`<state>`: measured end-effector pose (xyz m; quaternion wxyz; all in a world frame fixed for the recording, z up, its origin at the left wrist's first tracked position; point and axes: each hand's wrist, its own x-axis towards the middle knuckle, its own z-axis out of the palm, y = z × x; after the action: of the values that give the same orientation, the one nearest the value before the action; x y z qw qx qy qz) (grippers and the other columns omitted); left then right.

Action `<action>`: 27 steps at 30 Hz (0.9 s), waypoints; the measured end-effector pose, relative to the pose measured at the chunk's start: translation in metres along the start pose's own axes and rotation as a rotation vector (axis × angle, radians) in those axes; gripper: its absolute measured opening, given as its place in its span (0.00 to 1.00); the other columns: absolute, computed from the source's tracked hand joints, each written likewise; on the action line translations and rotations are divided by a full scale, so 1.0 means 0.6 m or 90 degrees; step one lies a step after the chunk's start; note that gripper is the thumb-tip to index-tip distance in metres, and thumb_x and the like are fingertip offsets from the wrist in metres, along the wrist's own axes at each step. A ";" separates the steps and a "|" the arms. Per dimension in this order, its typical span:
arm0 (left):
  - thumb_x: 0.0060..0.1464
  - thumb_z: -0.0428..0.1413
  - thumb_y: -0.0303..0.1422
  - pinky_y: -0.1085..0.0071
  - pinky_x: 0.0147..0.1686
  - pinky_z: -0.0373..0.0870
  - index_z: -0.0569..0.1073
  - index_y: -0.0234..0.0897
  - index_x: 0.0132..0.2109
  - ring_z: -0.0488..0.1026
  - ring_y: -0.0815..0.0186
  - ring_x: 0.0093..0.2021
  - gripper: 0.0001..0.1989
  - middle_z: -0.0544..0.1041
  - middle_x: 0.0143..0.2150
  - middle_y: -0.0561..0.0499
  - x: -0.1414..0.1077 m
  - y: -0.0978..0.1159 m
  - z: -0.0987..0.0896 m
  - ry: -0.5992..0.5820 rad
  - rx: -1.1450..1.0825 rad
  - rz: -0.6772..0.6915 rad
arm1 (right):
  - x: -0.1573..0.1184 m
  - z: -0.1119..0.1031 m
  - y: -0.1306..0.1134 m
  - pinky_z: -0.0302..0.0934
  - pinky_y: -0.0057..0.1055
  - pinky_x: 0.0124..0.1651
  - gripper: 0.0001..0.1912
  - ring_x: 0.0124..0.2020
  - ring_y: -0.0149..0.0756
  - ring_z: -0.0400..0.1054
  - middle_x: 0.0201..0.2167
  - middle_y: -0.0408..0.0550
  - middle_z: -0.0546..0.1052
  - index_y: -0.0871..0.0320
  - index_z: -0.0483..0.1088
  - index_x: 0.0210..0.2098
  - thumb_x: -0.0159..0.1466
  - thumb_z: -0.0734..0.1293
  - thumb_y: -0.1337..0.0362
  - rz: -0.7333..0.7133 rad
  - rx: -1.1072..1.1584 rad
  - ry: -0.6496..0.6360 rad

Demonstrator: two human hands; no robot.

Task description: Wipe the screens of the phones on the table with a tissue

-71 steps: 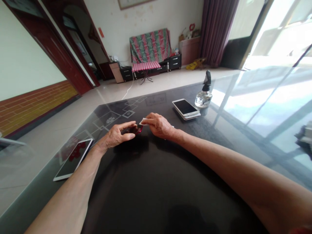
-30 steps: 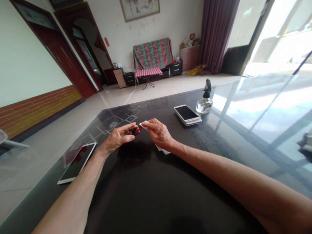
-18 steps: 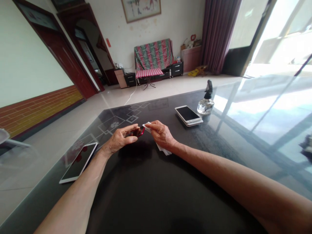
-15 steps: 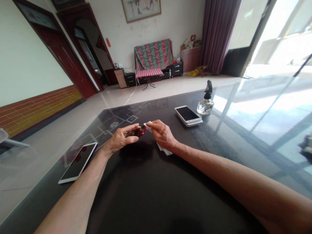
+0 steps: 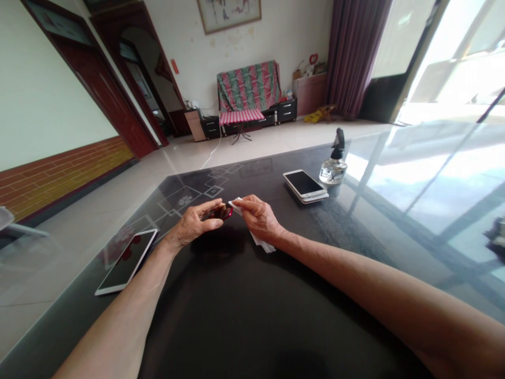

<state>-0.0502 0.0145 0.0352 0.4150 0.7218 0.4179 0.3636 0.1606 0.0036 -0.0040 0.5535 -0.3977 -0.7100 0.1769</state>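
My left hand (image 5: 199,221) is closed on a dark phone with a red edge (image 5: 223,211), its thumb along the near side and its fingers along the far side. Pinched in my right hand (image 5: 260,217) is a white tissue (image 5: 262,243), which hangs down below the palm. A folded bit of the tissue touches the phone's right end, where the two hands nearly meet. Both hands are above the glossy black table (image 5: 236,326). Part of the phone is hidden behind the left fingers.
A white tablet (image 5: 127,263) lies at the left beside my forearm. Stacked white phones (image 5: 304,185) are right of the hands, with a clear spray bottle (image 5: 333,169) with a black nozzle behind them. A dark object (image 5: 496,239) sits at the far right edge.
Both hands have shifted slightly left with the phone and tissue. The phone has tilted a little, so less of its red edge shows.
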 end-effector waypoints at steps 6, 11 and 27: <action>0.39 0.67 0.38 0.56 0.62 0.58 0.69 0.34 0.58 0.66 0.50 0.59 0.37 0.73 0.55 0.42 0.003 0.002 0.011 -0.028 0.024 0.018 | 0.002 -0.003 0.009 0.63 0.26 0.44 0.19 0.38 0.31 0.69 0.35 0.46 0.74 0.55 0.76 0.42 0.60 0.59 0.75 0.003 -0.024 0.037; 0.38 0.68 0.39 0.55 0.62 0.57 0.67 0.32 0.59 0.67 0.50 0.58 0.40 0.73 0.55 0.41 0.003 -0.012 -0.002 0.026 0.074 -0.007 | -0.008 0.004 -0.006 0.62 0.24 0.42 0.20 0.37 0.29 0.69 0.36 0.45 0.74 0.55 0.77 0.41 0.59 0.59 0.77 -0.074 -0.038 -0.024; 0.39 0.66 0.42 0.59 0.61 0.59 0.65 0.33 0.61 0.68 0.52 0.58 0.42 0.73 0.56 0.43 0.005 -0.017 0.014 -0.034 0.213 0.006 | 0.000 -0.010 0.010 0.61 0.26 0.48 0.20 0.41 0.32 0.70 0.40 0.46 0.76 0.54 0.76 0.44 0.59 0.59 0.75 0.000 -0.217 -0.127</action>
<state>-0.0446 0.0180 0.0235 0.2985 0.7922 0.4578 0.2717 0.1687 0.0065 -0.0062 0.4049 -0.4662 -0.7810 0.0930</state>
